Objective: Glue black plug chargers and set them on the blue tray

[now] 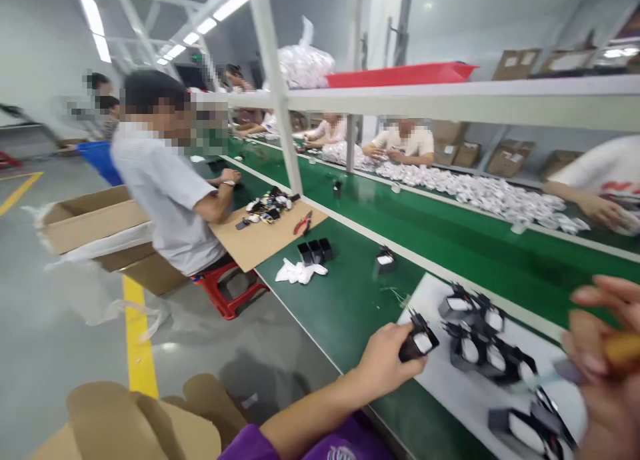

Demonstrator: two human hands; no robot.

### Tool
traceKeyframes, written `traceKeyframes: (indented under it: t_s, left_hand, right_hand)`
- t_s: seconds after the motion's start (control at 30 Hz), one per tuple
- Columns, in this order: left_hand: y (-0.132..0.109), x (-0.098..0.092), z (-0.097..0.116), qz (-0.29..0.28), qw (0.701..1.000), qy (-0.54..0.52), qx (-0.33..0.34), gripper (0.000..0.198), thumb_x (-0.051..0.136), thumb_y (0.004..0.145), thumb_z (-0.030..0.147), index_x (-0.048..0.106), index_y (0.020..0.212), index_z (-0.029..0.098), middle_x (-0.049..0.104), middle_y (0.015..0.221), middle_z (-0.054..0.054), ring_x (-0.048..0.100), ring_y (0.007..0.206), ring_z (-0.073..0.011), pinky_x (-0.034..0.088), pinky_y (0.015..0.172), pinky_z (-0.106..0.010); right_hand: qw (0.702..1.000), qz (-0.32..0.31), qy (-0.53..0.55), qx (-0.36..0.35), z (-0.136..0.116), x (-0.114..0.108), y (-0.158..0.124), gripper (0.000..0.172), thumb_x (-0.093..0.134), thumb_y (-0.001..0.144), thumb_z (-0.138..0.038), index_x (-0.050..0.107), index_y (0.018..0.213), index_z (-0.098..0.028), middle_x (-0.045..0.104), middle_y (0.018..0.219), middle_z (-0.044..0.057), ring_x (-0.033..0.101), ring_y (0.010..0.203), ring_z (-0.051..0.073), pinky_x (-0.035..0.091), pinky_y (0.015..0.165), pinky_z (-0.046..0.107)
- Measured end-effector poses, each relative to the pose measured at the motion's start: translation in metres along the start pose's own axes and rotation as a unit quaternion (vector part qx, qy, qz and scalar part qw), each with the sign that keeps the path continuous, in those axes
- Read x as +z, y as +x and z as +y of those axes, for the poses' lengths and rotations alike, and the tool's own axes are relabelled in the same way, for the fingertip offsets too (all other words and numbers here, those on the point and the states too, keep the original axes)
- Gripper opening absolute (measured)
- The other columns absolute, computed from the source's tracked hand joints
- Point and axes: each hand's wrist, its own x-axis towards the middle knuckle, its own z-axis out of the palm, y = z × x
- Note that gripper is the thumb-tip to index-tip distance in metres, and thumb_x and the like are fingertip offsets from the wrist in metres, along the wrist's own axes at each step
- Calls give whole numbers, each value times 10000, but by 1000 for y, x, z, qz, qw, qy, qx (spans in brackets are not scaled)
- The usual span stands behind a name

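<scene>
My left hand is closed round a small black plastic housing with a white patch on its face and thin wires at its top. It is held at the left edge of a white board. Several similar black housings stand on that board, between my hands. At the right edge my right hand is blurred, its fingers wrapped round an orange-handled tool. A pale, smeared shaft points left from it over the housings; its exact kind does not show.
One more black housing stands on the green bench. Beyond are open black cases, a white cloth and red-handled pliers on cardboard. A co-worker sits at left; others work across the green belt.
</scene>
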Motion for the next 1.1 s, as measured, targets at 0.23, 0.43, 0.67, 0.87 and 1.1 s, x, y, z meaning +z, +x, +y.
traceKeyframes:
  t_s: [0.23,0.43,0.67,0.87,1.1]
  left_hand:
    - [5,-13,35,-33,994,-54,90,402,612,794,352,577,1155,179,694,772,-11,628,665,-170,502,669,-265]
    - [7,-11,50,0,986,-37,165,329,614,778,336,595,1058,163,650,675,11,578,553,-136,502,584,-233]
    - [3,-13,60,30,978,-12,206,330,603,780,357,607,1038,152,630,640,19,553,506,-118,494,537,-216]
    - [1,-12,62,36,975,-7,219,335,597,788,352,605,1039,131,621,618,25,549,493,-111,490,529,-212]
    - [8,5,59,10,980,-47,194,331,635,763,292,598,1063,158,670,694,16,582,534,-115,511,579,-214]
  right_hand:
    - [995,-56,5,-86,-16,48,-14,159,622,810,-343,676,893,-219,601,781,-13,390,326,13,229,252,191]
    - [992,-75,-23,-103,-14,41,-16,195,603,845,-395,625,871,-203,622,754,-28,384,322,-2,250,274,154]
    - [991,-80,-1,-112,-15,36,-16,234,615,852,-394,563,745,-193,584,656,-48,372,302,8,244,258,158]
    - [990,-83,-15,-114,-14,33,-16,251,618,848,-435,576,786,-195,600,702,-42,384,307,1,249,265,157]
    - [989,-82,-8,-123,-12,37,-16,225,603,863,-423,621,870,-199,623,770,-28,398,319,-6,245,265,155]
